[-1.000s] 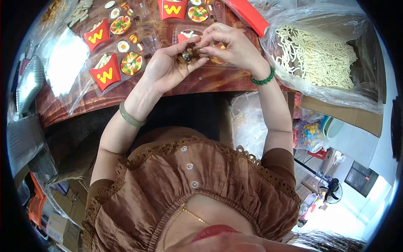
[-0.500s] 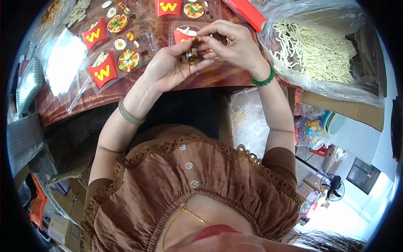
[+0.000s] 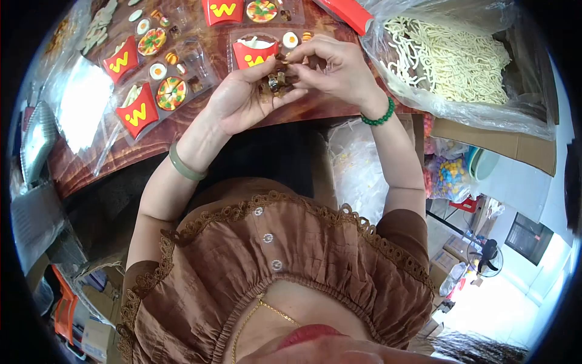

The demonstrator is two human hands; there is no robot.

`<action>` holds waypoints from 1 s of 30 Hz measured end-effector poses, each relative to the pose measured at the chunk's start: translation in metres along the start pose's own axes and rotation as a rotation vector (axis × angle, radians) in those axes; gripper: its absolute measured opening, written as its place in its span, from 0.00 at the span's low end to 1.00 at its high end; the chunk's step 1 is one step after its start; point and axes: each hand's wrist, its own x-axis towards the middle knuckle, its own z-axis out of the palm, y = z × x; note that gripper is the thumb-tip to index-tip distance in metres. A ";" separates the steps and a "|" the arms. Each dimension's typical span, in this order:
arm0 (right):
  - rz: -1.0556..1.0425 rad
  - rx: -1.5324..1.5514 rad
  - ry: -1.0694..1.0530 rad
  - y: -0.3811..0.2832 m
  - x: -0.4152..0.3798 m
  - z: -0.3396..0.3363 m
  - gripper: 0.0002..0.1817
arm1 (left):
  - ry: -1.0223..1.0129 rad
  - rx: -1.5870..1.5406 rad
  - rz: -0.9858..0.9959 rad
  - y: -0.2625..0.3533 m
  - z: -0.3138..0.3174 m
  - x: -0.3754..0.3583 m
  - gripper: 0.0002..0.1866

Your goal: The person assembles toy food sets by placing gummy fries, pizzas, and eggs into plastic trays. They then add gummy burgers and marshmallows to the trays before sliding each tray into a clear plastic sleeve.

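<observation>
My left hand (image 3: 239, 100) is cupped palm up around several small, shiny, translucent brown pieces (image 3: 276, 81), its thumb reaching over them. With fingertips pressed together, my right hand (image 3: 342, 73) meets the left thumb at a small brown piece (image 3: 281, 58); its exact shape is too small to tell. Just behind the hands lies a clear plastic tray holding a red fries box (image 3: 247, 51) with a yellow mark, a miniature fried egg (image 3: 290, 40) and a little burger (image 3: 307, 37). My fingers partly cover that tray.
To the left, clear trays hold more red fries boxes (image 3: 137, 114), mini pizzas (image 3: 171, 93) and eggs. A plastic-lined carton of cream-coloured strands (image 3: 454, 60) stands at right, near a red box (image 3: 345, 15). Pale flat pieces (image 3: 100, 27) lie at the far left.
The view has shifted slightly, so the table items appear further left and the tray behind my hands shows more. Both hands keep nearly the same pose over the brown pieces.
</observation>
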 end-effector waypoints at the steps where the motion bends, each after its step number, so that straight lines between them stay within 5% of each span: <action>1: 0.146 0.143 0.066 0.000 -0.006 -0.002 0.08 | 0.018 0.068 -0.009 -0.002 0.004 0.001 0.21; 4: 0.345 0.092 0.317 0.005 -0.026 -0.015 0.07 | 0.138 0.080 -0.022 -0.007 0.016 0.001 0.21; 5: 0.149 -0.342 0.272 0.027 -0.043 -0.014 0.08 | 0.147 0.078 -0.018 -0.009 0.009 0.000 0.21; 7: -0.002 -0.515 0.192 0.037 -0.053 -0.003 0.09 | 0.185 0.094 -0.015 -0.010 0.003 0.000 0.21; 11: 0.077 -0.602 0.072 0.038 -0.066 0.017 0.08 | 0.313 0.144 0.023 -0.012 -0.001 0.003 0.20; 20: 0.396 -0.116 0.113 0.042 -0.060 0.011 0.09 | 0.364 0.216 0.040 -0.010 -0.008 0.007 0.22; 26: 0.088 -0.413 0.043 0.057 -0.059 0.005 0.08 | 0.398 0.206 0.057 -0.011 -0.004 0.008 0.18; 30: 0.162 -0.386 -0.023 0.054 -0.054 0.002 0.08 | 0.423 0.215 0.060 -0.013 -0.004 0.009 0.19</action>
